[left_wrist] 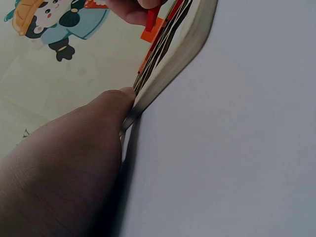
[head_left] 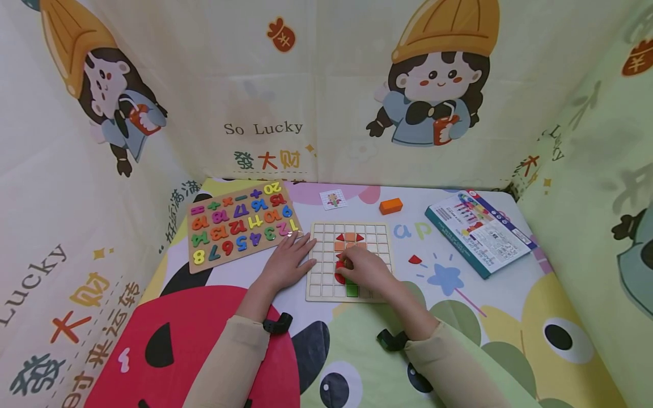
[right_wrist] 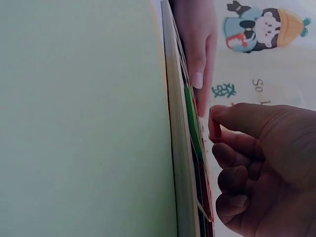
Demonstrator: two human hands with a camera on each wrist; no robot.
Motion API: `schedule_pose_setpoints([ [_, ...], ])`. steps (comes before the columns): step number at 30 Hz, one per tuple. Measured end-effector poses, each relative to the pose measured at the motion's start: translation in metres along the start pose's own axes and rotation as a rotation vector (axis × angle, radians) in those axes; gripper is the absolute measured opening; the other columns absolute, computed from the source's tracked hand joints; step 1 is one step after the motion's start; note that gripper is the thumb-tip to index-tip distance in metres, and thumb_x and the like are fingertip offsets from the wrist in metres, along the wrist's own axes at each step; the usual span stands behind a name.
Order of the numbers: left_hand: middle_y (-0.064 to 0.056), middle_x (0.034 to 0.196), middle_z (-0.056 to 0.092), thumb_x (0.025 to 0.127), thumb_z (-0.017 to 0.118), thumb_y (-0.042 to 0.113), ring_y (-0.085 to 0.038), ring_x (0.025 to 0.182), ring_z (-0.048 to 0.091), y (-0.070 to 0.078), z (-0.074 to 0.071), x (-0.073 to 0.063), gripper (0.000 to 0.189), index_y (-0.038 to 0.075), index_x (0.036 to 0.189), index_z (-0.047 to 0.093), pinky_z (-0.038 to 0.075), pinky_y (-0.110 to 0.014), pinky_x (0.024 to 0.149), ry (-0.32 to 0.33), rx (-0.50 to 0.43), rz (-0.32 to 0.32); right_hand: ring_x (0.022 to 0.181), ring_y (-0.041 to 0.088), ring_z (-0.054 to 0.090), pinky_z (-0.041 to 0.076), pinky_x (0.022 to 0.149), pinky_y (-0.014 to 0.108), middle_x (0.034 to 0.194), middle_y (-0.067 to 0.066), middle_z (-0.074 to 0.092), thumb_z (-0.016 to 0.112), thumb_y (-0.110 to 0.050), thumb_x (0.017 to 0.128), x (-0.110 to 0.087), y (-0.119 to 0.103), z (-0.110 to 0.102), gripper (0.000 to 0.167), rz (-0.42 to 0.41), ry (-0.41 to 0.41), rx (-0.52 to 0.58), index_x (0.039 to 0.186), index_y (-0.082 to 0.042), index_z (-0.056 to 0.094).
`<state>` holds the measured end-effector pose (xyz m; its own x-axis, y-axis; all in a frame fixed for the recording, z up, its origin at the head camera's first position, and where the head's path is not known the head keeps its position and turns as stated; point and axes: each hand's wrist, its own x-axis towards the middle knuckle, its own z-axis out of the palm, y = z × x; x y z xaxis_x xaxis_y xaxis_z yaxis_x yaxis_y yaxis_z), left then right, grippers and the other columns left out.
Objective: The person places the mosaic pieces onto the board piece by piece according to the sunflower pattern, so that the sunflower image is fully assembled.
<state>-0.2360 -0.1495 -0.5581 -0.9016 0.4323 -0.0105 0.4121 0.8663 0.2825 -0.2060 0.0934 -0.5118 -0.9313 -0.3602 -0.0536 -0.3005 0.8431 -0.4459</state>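
A wooden grid board [head_left: 317, 286] lies on the table, bearing orange squares [head_left: 350, 237], red triangles [head_left: 360, 238], a rounded red piece [head_left: 339, 278] and a green square [head_left: 352, 290]. Over its middle, my right hand [head_left: 368, 271] pinches a small red block [right_wrist: 216, 127] between thumb and forefinger; the block's full shape is hidden. My left hand [head_left: 287, 262] rests at the board's left edge with fingers extended, the thumb near the rim. In the left wrist view, that thumb [left_wrist: 116, 101] lies against the board's side.
A number puzzle board [head_left: 240, 226] sits at the back left, beside the left fingertips. Behind the grid board are a small picture card [head_left: 333, 199] and an orange block [head_left: 391, 206]. To the right lie a loose red piece [head_left: 415, 259] and a flat box [head_left: 479, 232].
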Motion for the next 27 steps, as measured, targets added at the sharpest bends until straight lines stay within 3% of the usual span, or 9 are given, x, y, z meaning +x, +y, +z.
schedule_pose_setpoints([
  [12, 0.008, 0.165, 0.021, 0.099, 0.042, 0.059, -0.023, 0.156, 0.005, 0.0006, -0.0002, -0.0018, 0.065, 0.033, 0.156, 0.027, 0.009, -0.048, 0.127, -0.003, -0.026, -0.001, 0.069, 0.01, 0.05, 0.042, 0.06, 0.025, 0.077, -0.007, 0.055, 0.074, -0.039, 0.088, 0.0026, 0.0012, 0.0082, 0.026, 0.013, 0.0, -0.031, 0.103, -0.018, 0.069],
  [27, 0.008, 0.165, 0.023, 0.099, 0.043, 0.06, -0.024, 0.156, 0.006, -0.0001, 0.0002, -0.0019, 0.066, 0.033, 0.156, 0.028, 0.01, -0.048, 0.126, 0.018, -0.011, 0.004, 0.074, 0.012, 0.051, 0.043, 0.062, 0.028, 0.077, -0.007, 0.055, 0.075, -0.033, 0.088, 0.0024, 0.0045, 0.0074, 0.018, 0.025, 0.008, 0.053, 0.098, -0.02, 0.069],
])
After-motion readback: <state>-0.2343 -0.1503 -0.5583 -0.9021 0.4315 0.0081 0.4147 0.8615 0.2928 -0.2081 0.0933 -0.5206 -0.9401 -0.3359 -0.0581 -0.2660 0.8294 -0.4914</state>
